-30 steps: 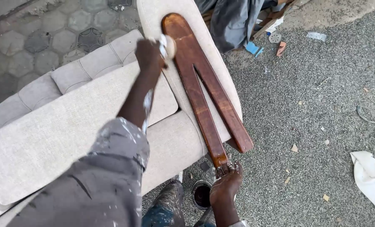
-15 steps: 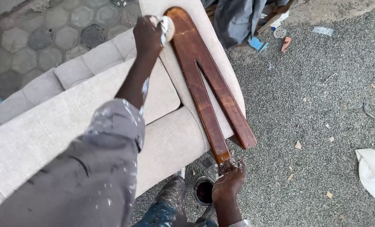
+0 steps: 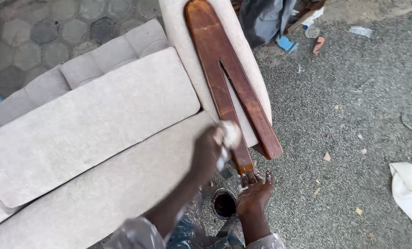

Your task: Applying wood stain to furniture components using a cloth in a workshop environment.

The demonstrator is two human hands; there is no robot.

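Left hand, blurred, fingers closed round a small white cloth pad, pressed on the near end of the forked, reddish-brown varnished wooden armrest along the beige fabric sofa's right edge. Right hand, fingers spread, empty, touching the armrest's near tip. Small dark-filled round tin on the gravel floor, just beside the right hand.
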